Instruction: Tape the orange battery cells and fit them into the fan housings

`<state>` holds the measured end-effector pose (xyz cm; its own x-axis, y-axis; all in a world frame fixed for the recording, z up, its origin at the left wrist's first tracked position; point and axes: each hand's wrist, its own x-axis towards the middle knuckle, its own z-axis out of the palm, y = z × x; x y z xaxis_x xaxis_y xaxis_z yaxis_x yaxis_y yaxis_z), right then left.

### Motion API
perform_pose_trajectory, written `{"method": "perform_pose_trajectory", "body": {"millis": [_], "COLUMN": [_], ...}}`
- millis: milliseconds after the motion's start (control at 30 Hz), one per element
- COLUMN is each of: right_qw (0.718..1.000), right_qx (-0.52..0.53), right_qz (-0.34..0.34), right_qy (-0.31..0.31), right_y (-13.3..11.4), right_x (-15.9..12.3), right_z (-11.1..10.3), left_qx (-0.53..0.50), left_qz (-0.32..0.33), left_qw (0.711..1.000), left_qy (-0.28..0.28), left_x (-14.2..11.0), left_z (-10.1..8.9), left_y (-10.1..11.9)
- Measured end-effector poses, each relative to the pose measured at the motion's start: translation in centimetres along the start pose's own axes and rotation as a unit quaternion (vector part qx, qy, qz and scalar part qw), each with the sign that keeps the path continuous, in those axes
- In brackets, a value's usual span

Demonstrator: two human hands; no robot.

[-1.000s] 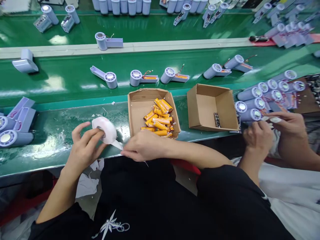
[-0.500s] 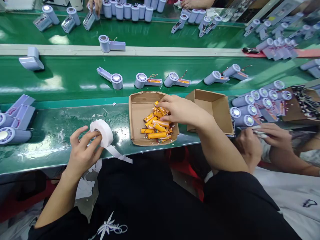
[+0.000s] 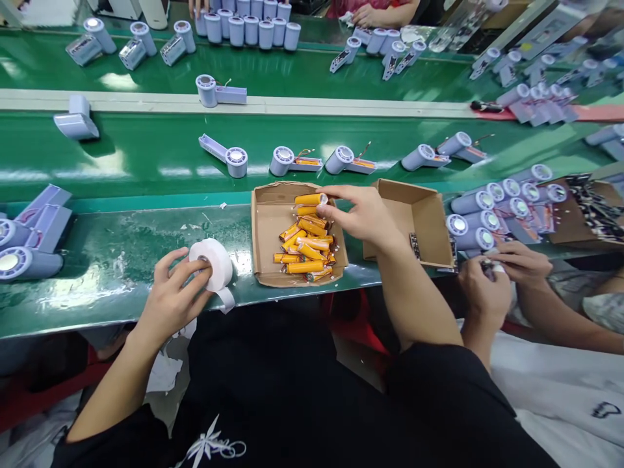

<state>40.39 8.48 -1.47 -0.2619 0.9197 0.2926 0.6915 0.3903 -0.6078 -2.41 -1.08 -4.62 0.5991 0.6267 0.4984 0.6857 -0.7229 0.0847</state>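
My left hand (image 3: 178, 292) grips a roll of white tape (image 3: 220, 265), its fingers in the core and a short loose end hanging at the table edge. Over the far right side of an open cardboard box (image 3: 260, 244), my right hand (image 3: 358, 211) pinches an orange cylindrical battery (image 3: 309, 199) between thumb and fingers. Another orange battery (image 3: 305, 210) shows just under it; whether that one is also held I cannot tell. Several more orange batteries (image 3: 312, 250) lie heaped in the box below.
A second cardboard box (image 3: 431, 227) stands to the right, beside grouped lavender fan-like housings (image 3: 480, 218). A co-worker's hands (image 3: 507, 273) handle a small part there. More lavender housings (image 3: 237, 162) lie along the green conveyor (image 3: 160, 156). Others (image 3: 34, 240) lie at the left.
My right hand has lifted from the heap with an orange battery. My left hand and the tape roll have shifted slightly right, and the tape's loose end now hangs shorter.
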Motion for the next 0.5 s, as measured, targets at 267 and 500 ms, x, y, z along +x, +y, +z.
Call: {"method": "perform_pose_trajectory", "body": {"millis": [267,500], "right_qw": [0.950,0.991], "right_qx": [0.246,0.056], "right_qz": [0.138,0.099], "right_qy": [0.137,0.066], "right_y": [-1.7,-2.4], "right_x": [-1.9,-1.9], "right_z": [5.4,4.9], "left_qx": [-0.012,-0.027], "left_qz": [0.038,0.053], "left_qw": [0.999,0.998], "left_qy": [-0.023,-0.026], "left_x": [1.7,2.6], "left_z": [0.4,1.0], "left_y": [0.8,0.8]}}
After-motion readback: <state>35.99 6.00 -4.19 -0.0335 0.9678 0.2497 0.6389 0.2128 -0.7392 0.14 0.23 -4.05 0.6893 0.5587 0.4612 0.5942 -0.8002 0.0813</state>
